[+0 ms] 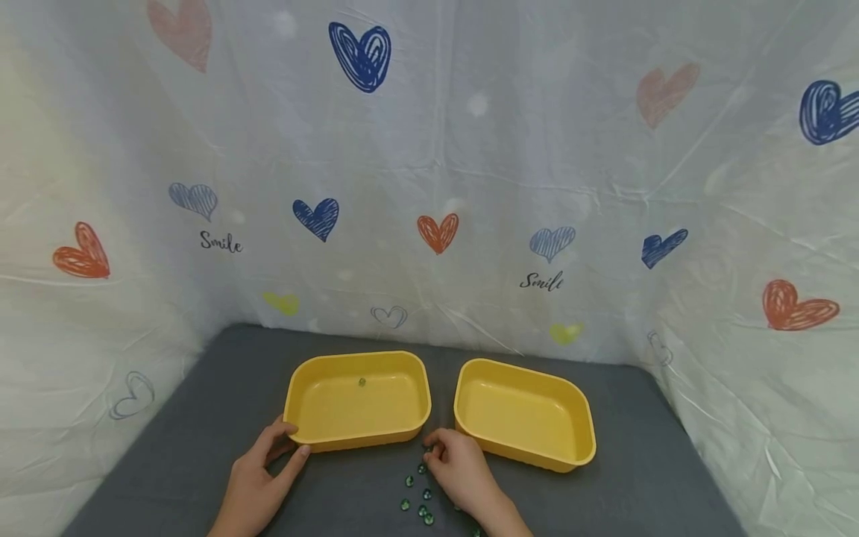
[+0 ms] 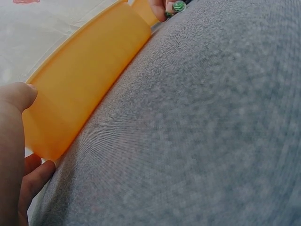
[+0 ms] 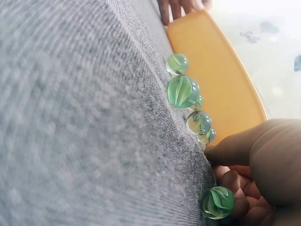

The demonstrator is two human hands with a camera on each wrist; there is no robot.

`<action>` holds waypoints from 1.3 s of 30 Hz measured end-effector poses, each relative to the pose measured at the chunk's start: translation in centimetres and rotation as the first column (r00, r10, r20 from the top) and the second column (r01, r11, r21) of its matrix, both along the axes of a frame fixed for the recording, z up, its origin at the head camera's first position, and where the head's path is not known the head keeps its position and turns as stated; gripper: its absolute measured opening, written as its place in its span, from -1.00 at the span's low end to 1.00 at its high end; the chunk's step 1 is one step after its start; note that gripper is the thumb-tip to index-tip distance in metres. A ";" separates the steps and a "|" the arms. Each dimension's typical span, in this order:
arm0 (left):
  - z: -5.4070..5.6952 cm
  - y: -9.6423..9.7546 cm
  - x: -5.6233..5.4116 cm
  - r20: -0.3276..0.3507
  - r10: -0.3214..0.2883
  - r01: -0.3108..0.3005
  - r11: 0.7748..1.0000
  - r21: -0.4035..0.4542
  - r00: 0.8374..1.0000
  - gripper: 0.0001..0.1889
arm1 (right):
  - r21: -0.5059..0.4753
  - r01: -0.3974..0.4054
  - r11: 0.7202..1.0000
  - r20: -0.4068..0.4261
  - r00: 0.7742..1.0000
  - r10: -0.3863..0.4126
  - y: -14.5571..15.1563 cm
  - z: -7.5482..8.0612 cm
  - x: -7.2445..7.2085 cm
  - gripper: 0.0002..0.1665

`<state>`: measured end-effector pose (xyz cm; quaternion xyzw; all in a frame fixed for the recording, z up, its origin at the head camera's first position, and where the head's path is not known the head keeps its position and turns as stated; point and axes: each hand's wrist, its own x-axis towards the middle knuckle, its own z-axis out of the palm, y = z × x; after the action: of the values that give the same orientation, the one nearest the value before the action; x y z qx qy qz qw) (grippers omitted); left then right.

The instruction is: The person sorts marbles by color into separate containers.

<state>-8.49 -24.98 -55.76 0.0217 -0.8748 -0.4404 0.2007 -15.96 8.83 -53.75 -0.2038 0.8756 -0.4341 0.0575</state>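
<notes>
Your left hand (image 1: 258, 477) grips corner of yellow rounded-rectangular plastic tray (image 1: 365, 441), below frame centre, leftward; right hand (image 1: 463, 471) curls at green-swirled clear glass marbles (image 1: 409, 481), bottom centre; pinch: cannot tell. Step, apparently: picking these up; next move calls for firm fingertip hold.

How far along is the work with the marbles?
Done, it seems: one marble lies in the left box. In hand: the right hand seems to pinch another marble, while the left hand holds that box. Probably remaining: the loose marbles on the dark cloth. No marble shows in the right box.
</notes>
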 end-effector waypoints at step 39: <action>0.3 0.1 -0.1 0.036 0.003 -0.004 1.000 0.017 0.999 -0.58 | -0.112 -0.012 0.994 0.085 0.996 0.021 0.1 0.5 0.3 -0.91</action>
<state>-8.61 -24.84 -55.43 0.0328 -0.8743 -0.4473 0.1855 -15.63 8.94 -53.30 -0.1950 0.8450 -0.4903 0.0872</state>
